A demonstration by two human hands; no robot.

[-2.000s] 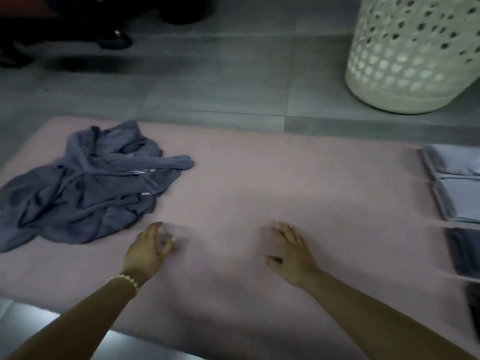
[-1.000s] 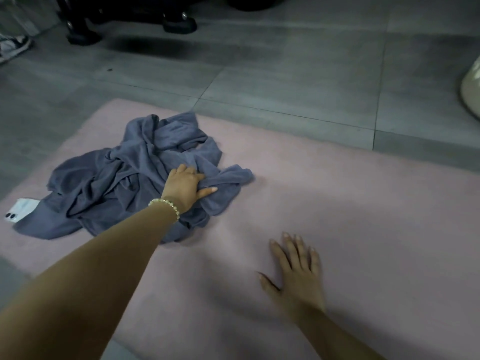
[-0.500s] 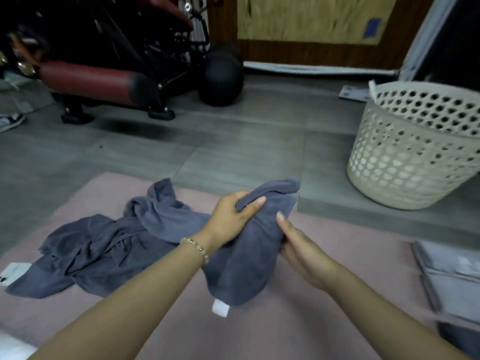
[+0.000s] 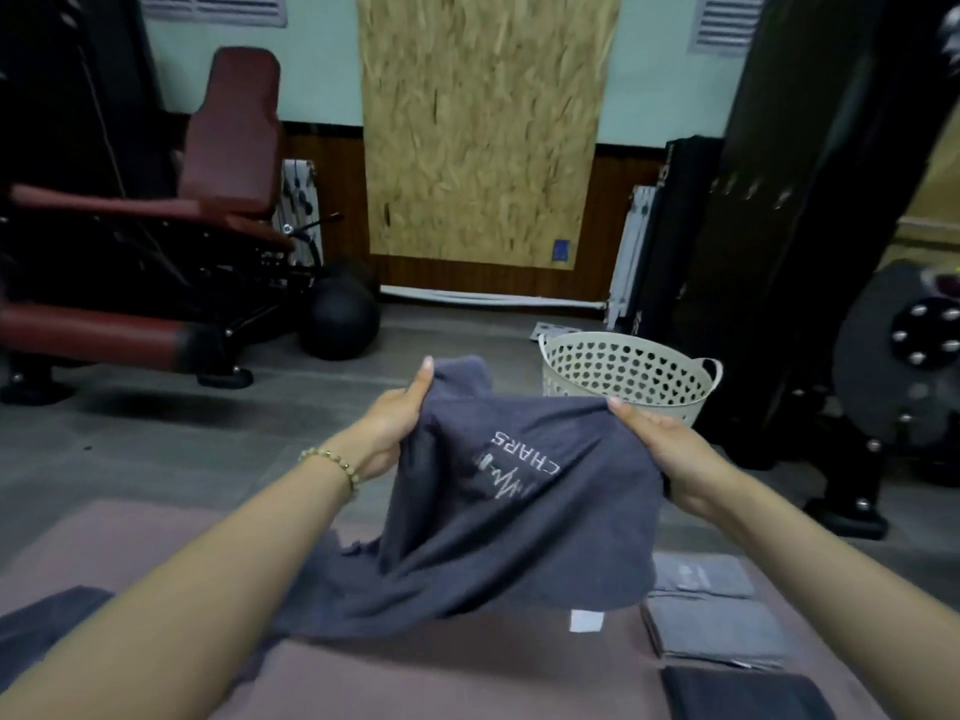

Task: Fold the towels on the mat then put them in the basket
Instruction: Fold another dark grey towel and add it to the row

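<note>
Towel [image 4: 519, 517] held up mid-frame over the mat [image 4: 415, 678], bunched, logo upside down. Left hand [image 4: 395, 423] and right hand [image 4: 660, 449] each grip its top edge. Best slide both grips out to the corners, shake flat, lay square. Folded towels [image 4: 711, 626] lower right; basket [image 4: 628, 376] beyond.

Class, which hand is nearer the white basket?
Right. The right hand grips the towel just in front of the basket; the left hand grips it further to the left.
</note>
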